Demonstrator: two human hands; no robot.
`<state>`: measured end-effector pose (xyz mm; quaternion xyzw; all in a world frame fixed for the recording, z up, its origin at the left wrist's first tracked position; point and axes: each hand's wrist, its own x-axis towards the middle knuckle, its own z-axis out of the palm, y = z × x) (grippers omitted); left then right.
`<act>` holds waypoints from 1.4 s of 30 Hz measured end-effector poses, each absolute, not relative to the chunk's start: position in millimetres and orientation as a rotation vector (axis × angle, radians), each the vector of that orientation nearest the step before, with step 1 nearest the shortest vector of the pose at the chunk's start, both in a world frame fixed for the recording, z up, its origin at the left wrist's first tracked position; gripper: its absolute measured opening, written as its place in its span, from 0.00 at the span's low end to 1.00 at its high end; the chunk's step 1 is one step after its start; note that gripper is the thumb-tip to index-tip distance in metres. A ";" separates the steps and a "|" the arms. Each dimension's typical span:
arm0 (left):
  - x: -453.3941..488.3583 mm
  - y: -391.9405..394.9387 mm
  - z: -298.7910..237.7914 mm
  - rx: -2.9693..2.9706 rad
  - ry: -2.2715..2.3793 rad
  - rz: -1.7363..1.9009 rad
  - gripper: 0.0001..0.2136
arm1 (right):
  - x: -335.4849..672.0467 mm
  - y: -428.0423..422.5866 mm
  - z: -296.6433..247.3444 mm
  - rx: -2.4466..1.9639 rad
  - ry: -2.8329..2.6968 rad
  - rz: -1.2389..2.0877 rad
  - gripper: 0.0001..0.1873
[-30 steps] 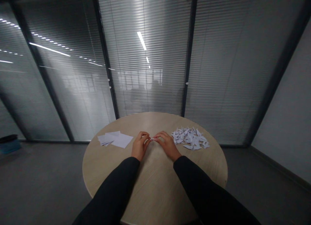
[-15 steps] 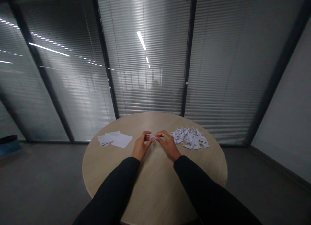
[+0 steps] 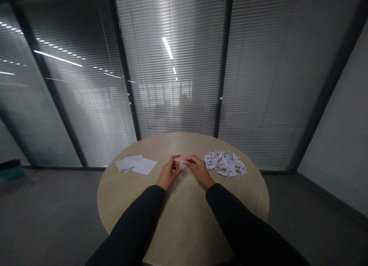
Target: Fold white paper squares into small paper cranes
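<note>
A small folded piece of white paper [image 3: 181,164] is held between both hands above the middle of the table. My left hand [image 3: 168,173] pinches it from the left, with its index finger raised and thumb beneath. From the right, my right hand [image 3: 199,171] grips it between thumb and fingertips. The fingers partly cover the paper, so its exact shape is hard to make out. Close to my right hand lies a heap of small folded white paper pieces [image 3: 225,163] with pointed ends. Left of my left hand are several flat white paper sheets [image 3: 144,166], overlapping one another.
Everything rests on a round light-wood table [image 3: 184,220]. Behind it stands a glass partition with blinds [image 3: 178,116] and dark frames. A blue bin [image 3: 11,173] is on the floor at far left, and a plain wall [image 3: 339,151] rises at right.
The folded paper has tilted more upright and shifted slightly right between my fingers. My left index finger has lifted a little. The sheets and the heap have not moved.
</note>
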<state>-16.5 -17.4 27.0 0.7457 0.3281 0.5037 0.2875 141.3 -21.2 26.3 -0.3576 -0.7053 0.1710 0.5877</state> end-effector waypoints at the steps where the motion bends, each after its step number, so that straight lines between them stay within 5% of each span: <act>1: -16.4 -17.5 27.5 1.978 0.877 1.353 0.22 | 141.4 -20.6 26.3 -0.839 -1.621 0.414 0.08; 27: -20.2 -25.9 36.6 2.020 0.858 1.549 0.14 | 140.4 -25.5 24.7 -0.919 -1.785 0.467 0.08; 34: -19.7 -27.3 37.9 2.073 0.945 1.552 0.05 | 141.6 -25.2 27.6 -0.929 -1.749 0.593 0.08; 42: -21.0 -25.0 38.5 1.927 1.007 1.481 0.11 | 140.6 -14.8 16.2 -0.926 -1.663 0.869 0.09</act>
